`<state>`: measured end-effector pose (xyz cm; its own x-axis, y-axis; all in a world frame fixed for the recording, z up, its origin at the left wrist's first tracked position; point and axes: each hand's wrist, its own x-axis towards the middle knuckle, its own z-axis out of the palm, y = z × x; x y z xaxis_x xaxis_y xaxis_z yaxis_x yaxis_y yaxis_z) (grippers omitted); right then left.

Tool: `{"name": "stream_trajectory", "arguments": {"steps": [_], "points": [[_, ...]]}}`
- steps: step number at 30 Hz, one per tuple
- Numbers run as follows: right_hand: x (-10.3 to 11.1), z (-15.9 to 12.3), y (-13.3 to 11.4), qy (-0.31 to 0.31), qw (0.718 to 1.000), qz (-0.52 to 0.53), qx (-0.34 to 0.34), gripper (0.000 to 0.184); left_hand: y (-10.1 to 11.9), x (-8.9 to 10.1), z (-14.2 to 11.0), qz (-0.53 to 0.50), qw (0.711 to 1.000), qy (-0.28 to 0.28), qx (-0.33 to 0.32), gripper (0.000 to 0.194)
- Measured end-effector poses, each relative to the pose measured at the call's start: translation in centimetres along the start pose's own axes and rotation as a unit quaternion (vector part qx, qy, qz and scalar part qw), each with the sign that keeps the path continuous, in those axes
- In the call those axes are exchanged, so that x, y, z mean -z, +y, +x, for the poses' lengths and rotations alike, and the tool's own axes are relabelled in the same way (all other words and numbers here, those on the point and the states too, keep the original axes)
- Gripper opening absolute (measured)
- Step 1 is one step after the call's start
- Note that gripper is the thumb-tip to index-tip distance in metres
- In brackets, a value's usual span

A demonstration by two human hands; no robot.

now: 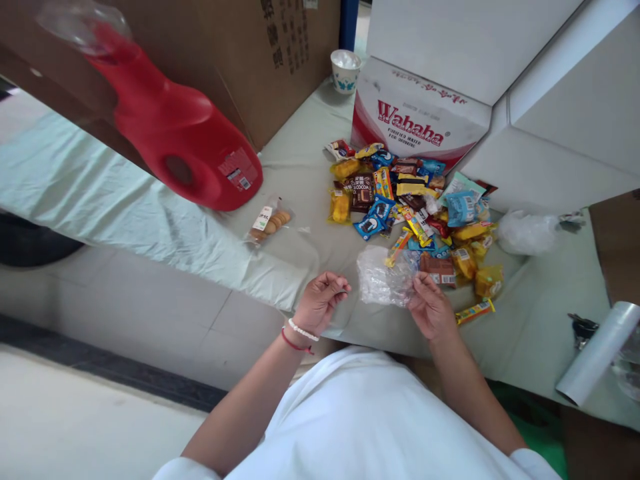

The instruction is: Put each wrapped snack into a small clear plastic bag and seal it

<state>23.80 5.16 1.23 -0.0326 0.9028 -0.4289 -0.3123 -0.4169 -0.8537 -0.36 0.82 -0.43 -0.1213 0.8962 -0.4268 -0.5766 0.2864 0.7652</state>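
My right hand [429, 308] pinches a crumpled clear plastic bag [381, 279] by its edge, just in front of a heap of wrapped snacks [415, 207] on the pale green cloth [525, 327]. My left hand [320, 301], with a bead bracelet and red string on the wrist, hovers a little to the left of the bag, fingers curled in toward the thumb with nothing visible in them. A clear packet of round biscuits [269, 223] lies apart, further left on the cloth.
A big red jug [180, 133] lies on its side at the left. Behind stand a brown carton [270, 60], a paper cup [345, 70] and a white Wahaha box [415, 120]. A roll of clear film [597, 353], keys [581, 327] and a crumpled bag [525, 232] sit right.
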Motion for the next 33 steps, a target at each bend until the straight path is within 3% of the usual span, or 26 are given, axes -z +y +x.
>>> {"name": "stream_trajectory", "arguments": {"steps": [2, 4, 8, 10, 13, 18, 23, 27, 31, 32, 33], "points": [[0.0, -0.6, 0.0, -0.017, 1.000, -0.010, 0.012, 0.037, -0.1, -0.1, -0.4, 0.061, 0.996, 0.009, -0.063, 0.045], [-0.5, -1.3, 0.0, -0.062, 0.998, -0.017, 0.020, 0.035, -0.4, -0.7, -0.9, 0.113, 0.990, -0.015, -0.079, 0.047], [-1.7, -2.6, -0.3, -0.185, 0.982, -0.030, 0.003, 0.032, -1.7, -3.3, -1.5, 0.130, 0.988, -0.080, 0.025, 0.069], [-2.0, -2.9, -0.5, -0.196, 0.980, -0.044, -0.004, 0.035, -2.4, -4.4, -1.3, 0.084, 0.989, -0.099, 0.067, 0.074], [-1.5, -2.6, -0.9, -0.121, 0.991, -0.056, 0.022, 0.037, -3.1, -4.8, -0.5, 0.047, 0.994, -0.075, 0.065, 0.060], [0.7, -1.6, -1.0, 0.011, 0.998, -0.038, 0.046, 0.042, -2.4, -2.8, 0.5, 0.051, 0.998, 0.041, -0.003, 0.051], [3.1, 0.0, -0.2, 0.111, 0.984, -0.105, 0.093, 0.045, -0.1, 0.1, 1.2, 0.089, 0.995, 0.036, 0.010, 0.051], [4.8, 1.1, 0.4, 0.136, 0.969, -0.177, 0.101, 0.044, 0.9, 1.5, 1.3, 0.190, 0.980, 0.052, -0.023, 0.043], [4.7, 0.9, 0.2, 0.129, 0.973, -0.165, 0.102, 0.041, 0.2, 0.0, -1.2, 0.317, 0.928, 0.075, -0.182, 0.025], [4.5, 0.7, 0.0, 0.128, 0.974, -0.159, 0.103, 0.040, -0.2, -0.8, -2.2, 0.329, 0.916, 0.041, -0.227, 0.021], [4.1, 0.5, -0.2, 0.127, 0.974, -0.155, 0.103, 0.039, -0.6, -1.7, -3.0, 0.336, 0.907, -0.027, -0.254, 0.017]]}}
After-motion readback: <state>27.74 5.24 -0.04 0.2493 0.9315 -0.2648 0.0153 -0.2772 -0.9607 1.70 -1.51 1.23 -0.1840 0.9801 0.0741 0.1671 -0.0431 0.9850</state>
